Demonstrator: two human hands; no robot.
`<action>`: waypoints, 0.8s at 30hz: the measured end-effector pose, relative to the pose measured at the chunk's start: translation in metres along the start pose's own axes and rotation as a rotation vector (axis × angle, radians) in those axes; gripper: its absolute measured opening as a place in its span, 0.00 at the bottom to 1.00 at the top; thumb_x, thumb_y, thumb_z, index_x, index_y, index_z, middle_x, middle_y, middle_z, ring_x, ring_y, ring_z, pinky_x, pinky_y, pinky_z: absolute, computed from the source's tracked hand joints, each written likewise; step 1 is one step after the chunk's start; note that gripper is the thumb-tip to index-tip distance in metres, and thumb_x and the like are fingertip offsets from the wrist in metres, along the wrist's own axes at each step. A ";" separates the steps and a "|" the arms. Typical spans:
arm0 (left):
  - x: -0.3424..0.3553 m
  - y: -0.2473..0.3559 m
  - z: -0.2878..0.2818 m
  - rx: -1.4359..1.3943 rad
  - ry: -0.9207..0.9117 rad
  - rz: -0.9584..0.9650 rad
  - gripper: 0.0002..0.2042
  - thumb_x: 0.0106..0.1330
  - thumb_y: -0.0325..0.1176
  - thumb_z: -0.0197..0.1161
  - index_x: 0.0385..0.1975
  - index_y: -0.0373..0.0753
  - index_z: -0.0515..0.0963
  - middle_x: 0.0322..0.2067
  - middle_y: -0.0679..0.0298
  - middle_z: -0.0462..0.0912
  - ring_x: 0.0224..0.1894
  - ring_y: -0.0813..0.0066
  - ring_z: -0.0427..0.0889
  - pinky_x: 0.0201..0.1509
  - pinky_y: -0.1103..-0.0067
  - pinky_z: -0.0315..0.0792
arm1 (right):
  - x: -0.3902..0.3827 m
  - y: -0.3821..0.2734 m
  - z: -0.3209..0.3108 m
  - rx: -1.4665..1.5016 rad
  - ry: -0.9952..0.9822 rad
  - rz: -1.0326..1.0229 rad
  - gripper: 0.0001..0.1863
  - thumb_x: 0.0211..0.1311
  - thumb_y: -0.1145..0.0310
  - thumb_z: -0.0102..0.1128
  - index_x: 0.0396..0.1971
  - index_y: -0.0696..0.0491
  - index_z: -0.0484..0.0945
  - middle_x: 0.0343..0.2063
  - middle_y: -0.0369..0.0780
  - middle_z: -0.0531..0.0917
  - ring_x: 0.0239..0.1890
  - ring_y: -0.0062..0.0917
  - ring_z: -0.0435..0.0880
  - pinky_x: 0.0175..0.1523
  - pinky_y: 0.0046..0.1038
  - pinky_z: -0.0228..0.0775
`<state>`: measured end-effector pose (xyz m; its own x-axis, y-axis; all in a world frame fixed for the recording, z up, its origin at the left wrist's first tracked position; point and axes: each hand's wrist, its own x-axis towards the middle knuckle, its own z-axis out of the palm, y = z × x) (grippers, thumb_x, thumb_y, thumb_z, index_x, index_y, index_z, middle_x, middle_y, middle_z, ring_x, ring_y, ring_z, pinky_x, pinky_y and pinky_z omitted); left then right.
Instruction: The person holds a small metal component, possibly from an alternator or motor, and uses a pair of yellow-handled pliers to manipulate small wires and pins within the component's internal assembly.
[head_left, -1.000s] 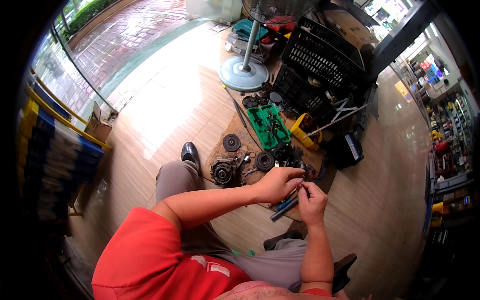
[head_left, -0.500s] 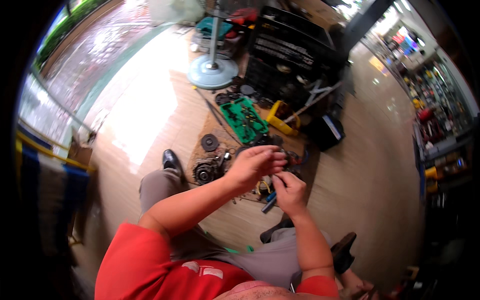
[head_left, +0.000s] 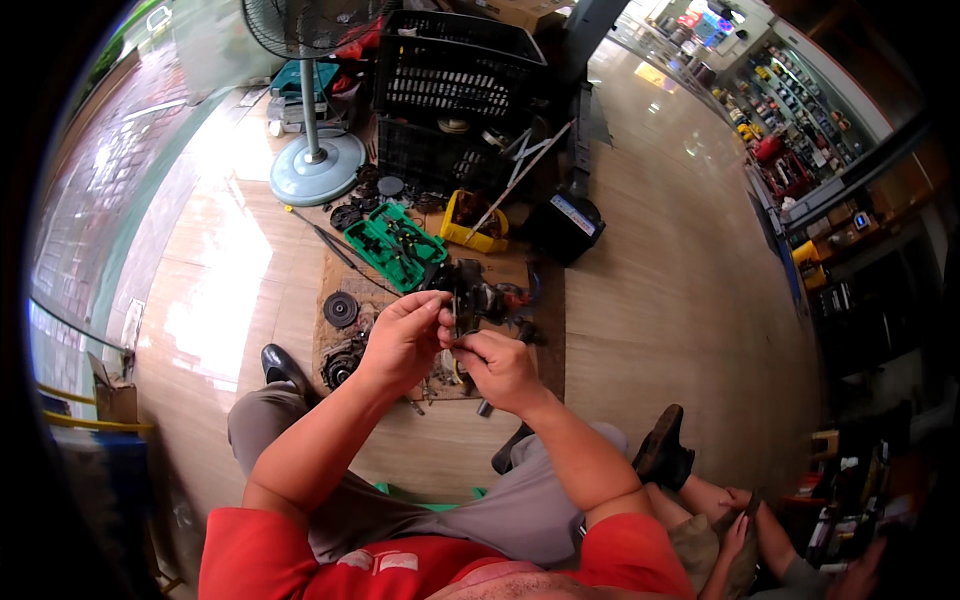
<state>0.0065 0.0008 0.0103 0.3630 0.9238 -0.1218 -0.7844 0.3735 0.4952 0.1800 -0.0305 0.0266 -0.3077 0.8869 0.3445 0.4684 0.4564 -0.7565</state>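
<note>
My left hand (head_left: 408,338) is closed, its fingers curled together over a cardboard mat. Close beside it, my right hand (head_left: 498,370) makes a pinch with thumb and forefinger. Something thin and dark seems to lie between the fingertips, too small to make out. Below and beyond the hands, a dark machine part (head_left: 485,297) rests on the cardboard mat (head_left: 546,360). To the left are a dark toothed disc (head_left: 341,309) and a round metal assembly (head_left: 340,366), partly hidden by my left forearm. Beyond them is an open green tool case (head_left: 371,256) holding dark tools.
A yellow bin (head_left: 474,238) and a black battery-like box (head_left: 566,230) stand beyond the mat. Stacked black crates (head_left: 455,88) and a standing fan's round base (head_left: 300,180) are farther back. Another person's hands (head_left: 738,510) and legs show at lower right.
The view has swung right, so the scene sits farther left. My left fingers, stretched out before, are now curled in. The right hand keeps its pinch.
</note>
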 end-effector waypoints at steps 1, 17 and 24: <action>-0.001 0.000 0.000 -0.002 -0.004 0.000 0.09 0.69 0.29 0.58 0.44 0.35 0.77 0.29 0.63 0.82 0.27 0.76 0.79 0.33 0.80 0.73 | -0.001 -0.001 0.000 -0.002 -0.002 -0.008 0.05 0.57 0.76 0.64 0.34 0.57 0.81 0.27 0.44 0.81 0.30 0.38 0.82 0.34 0.31 0.73; -0.002 0.009 -0.002 0.048 -0.043 -0.063 0.11 0.70 0.32 0.54 0.44 0.31 0.76 0.31 0.58 0.84 0.28 0.72 0.82 0.34 0.78 0.75 | 0.000 0.003 -0.008 -0.021 -0.050 -0.020 0.04 0.56 0.73 0.63 0.31 0.55 0.80 0.27 0.45 0.80 0.31 0.42 0.81 0.34 0.35 0.73; -0.003 0.009 -0.003 0.149 -0.128 -0.142 0.12 0.70 0.34 0.55 0.43 0.31 0.77 0.31 0.57 0.84 0.28 0.73 0.81 0.35 0.79 0.75 | 0.000 0.013 -0.011 -0.091 -0.095 -0.040 0.03 0.56 0.72 0.63 0.30 0.54 0.80 0.27 0.44 0.80 0.31 0.41 0.81 0.34 0.36 0.73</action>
<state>-0.0031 0.0021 0.0126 0.5326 0.8412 -0.0939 -0.6416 0.4736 0.6033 0.1947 -0.0234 0.0227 -0.4026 0.8591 0.3161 0.5264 0.4998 -0.6878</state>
